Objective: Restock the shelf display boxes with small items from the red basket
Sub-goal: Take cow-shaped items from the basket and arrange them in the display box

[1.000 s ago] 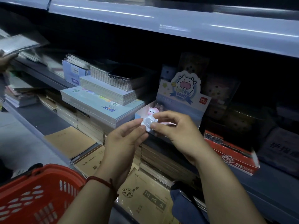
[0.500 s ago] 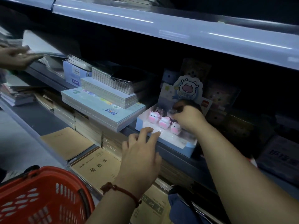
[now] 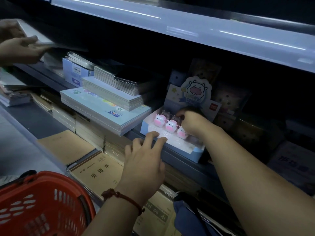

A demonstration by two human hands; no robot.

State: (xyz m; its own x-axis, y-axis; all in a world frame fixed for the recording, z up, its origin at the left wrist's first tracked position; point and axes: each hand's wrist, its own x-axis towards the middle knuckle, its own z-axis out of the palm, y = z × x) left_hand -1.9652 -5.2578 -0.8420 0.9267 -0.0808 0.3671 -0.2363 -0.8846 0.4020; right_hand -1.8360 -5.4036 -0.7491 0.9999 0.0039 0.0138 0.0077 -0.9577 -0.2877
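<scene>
Dim shelf (image 3: 187, 166): open left hand (image 3: 144, 159) steadies display box (image 3: 185, 153), right hand (image 3: 190, 123) curls among cow toys (image 3: 171, 126), grip unclear; red basket (image 3: 42, 201) next probably.

The tan notebook (image 3: 99, 171) on the lower shelf reads "英语本". A small blue box (image 3: 73, 74) at the middle shelf's back shows "APP". The dark pack (image 3: 293, 165) at the right edge starts "护指". The display box (image 3: 177, 97) banner lettering is too blurred to read.
</scene>
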